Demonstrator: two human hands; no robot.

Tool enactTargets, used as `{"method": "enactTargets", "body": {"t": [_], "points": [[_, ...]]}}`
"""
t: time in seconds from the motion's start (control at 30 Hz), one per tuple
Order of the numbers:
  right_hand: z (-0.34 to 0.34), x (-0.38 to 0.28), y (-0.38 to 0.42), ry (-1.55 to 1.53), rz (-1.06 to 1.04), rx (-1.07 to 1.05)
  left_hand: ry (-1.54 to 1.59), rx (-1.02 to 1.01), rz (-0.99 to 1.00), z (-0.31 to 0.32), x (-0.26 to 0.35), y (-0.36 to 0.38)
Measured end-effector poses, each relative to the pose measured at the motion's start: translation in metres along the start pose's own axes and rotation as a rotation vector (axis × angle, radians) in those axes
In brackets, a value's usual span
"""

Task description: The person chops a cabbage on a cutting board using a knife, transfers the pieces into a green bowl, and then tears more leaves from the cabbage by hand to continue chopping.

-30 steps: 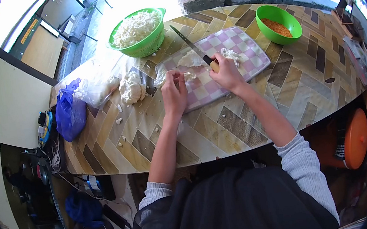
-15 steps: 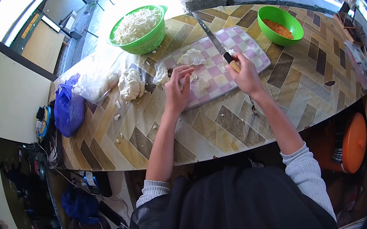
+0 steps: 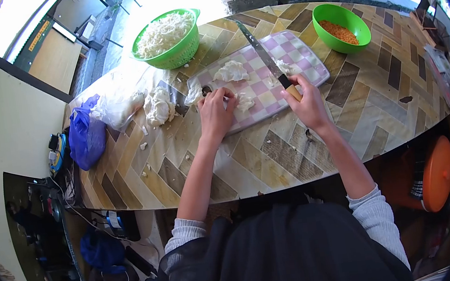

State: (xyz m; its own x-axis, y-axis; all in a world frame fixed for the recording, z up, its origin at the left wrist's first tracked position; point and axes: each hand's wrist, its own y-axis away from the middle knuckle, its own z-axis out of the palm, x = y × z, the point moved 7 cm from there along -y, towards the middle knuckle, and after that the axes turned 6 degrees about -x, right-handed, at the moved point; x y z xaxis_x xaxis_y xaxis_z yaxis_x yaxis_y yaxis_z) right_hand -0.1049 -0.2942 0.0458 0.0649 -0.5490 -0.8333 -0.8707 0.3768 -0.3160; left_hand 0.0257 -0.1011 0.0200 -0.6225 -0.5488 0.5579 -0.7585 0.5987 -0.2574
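My right hand (image 3: 309, 105) is wrapped round the wooden handle of a long knife (image 3: 264, 53). The blade slants up and left across a pink-and-white checkered cutting board (image 3: 304, 52). At the board's lower left, my left hand (image 3: 216, 114) has its fingers curled down and pressed together; what they hold, if anything, is hidden. Close by its fingertips lie a small flattened white piece (image 3: 244, 102) and a pale scrap (image 3: 193, 94) at the board's edge. A larger crumpled white piece (image 3: 231, 72) rests farther up the board, and small white bits lie right of the blade.
Left of the board lie a white lump (image 3: 158, 107), a clear plastic bag (image 3: 119, 105) and a blue bag (image 3: 87, 136). A green colander (image 3: 174, 54) heaped with white shreds stands behind. A green bowl (image 3: 354, 24) with orange crumbs stands right. White crumbs dot the patterned tabletop (image 3: 239, 167).
My left hand's fingers, lifted and spread before, have curled down at the board's lower left. My right hand and the knife have shifted slightly down in view.
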Motion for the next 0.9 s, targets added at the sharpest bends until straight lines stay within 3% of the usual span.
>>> {"method": "enactTargets", "body": {"t": [0.2,0.3,0.37,0.5,0.6,0.7,0.8,0.9], "points": [[-0.011,0.005,0.016,-0.050,0.088,0.002,0.307,0.068,0.103,-0.006,0.021,-0.016],[-0.006,0.015,0.028,-0.136,0.264,-0.014,0.413,0.036,0.112,0.008,0.039,-0.029],[0.000,0.021,0.032,-0.093,0.221,-0.008,0.441,0.029,0.165,0.022,0.047,-0.039],[-0.002,0.017,0.039,0.002,0.079,0.023,0.182,-0.057,0.257,0.041,0.056,-0.048],[-0.008,0.014,0.043,-0.007,0.182,-0.010,0.180,-0.045,0.241,0.034,0.052,-0.050],[-0.009,0.015,0.047,0.003,0.232,-0.017,-0.021,-0.056,0.290,0.009,0.065,-0.041],[-0.006,0.017,0.048,0.017,0.168,0.017,-0.113,-0.231,0.365,0.014,0.059,-0.033],[0.000,0.020,0.049,-0.039,0.277,-0.043,-0.142,-0.340,0.355,0.024,0.053,-0.033]]}}
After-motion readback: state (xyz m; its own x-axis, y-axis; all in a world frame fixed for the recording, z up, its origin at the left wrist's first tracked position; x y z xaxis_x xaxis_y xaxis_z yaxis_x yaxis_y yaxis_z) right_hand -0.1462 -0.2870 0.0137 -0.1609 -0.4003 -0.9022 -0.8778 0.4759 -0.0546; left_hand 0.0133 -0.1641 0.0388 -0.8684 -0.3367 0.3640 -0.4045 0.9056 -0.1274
